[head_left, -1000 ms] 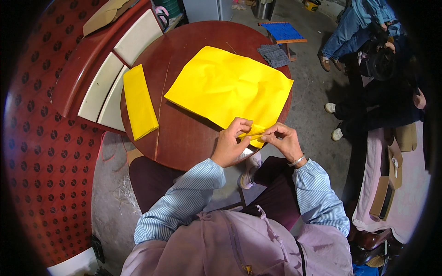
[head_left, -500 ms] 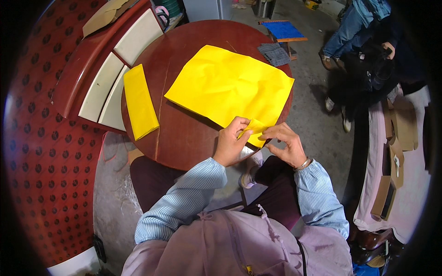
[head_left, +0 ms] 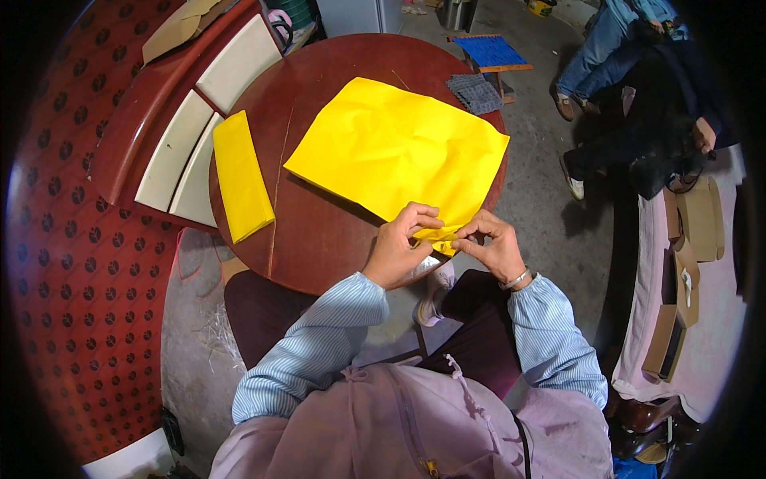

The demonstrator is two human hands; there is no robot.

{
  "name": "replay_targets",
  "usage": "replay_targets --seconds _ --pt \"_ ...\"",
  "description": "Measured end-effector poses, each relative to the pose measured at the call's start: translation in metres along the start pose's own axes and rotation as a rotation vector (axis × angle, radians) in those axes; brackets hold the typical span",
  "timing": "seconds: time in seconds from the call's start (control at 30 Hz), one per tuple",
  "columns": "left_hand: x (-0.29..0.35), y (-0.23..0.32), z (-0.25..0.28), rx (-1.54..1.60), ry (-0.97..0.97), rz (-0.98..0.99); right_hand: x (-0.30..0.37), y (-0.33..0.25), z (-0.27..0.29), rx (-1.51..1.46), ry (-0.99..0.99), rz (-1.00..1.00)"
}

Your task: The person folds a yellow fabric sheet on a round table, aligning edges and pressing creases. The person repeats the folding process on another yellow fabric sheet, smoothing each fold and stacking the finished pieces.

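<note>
Yellow sheet (head_left: pixel 391 144) reaches the table's (head_left: pixel 319 247) right edge, its near corner pinched by my left hand (head_left: pixel 400 246) and right hand (head_left: pixel 496 249), whose spread fingers have just closed, so the gathering seems firmer.

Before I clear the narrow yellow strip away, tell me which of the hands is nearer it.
Left. The left hand is right of the strip; the right hand lies farther right.

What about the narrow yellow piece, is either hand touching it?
No, left hand and right hand are both at the large yellow sheet, apart from the narrow yellow piece.
</note>
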State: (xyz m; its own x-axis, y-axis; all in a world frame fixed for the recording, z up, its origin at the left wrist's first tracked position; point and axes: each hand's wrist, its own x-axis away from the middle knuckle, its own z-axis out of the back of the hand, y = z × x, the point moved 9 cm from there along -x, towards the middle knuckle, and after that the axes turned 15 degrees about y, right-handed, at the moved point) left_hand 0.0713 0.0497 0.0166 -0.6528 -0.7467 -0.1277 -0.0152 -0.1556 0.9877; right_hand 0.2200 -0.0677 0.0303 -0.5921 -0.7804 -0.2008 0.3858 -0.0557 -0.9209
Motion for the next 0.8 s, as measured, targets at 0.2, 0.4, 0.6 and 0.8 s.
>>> replay_targets --seconds 0.2,0.4,0.6,0.8 --pt "0.001 0.000 -0.002 -0.095 0.105 0.001 0.002 -0.005 0.002 0.029 0.026 0.054" --pt "-0.002 -0.009 0.003 -0.026 0.137 0.116 0.008 -0.024 0.007 0.130 0.006 0.231" --pt "-0.002 -0.009 0.000 0.035 0.068 0.161 0.004 -0.014 0.004 0.064 0.009 0.094" --pt "0.000 0.003 0.000 0.074 -0.038 0.044 0.001 -0.003 0.001 -0.039 0.029 -0.039"
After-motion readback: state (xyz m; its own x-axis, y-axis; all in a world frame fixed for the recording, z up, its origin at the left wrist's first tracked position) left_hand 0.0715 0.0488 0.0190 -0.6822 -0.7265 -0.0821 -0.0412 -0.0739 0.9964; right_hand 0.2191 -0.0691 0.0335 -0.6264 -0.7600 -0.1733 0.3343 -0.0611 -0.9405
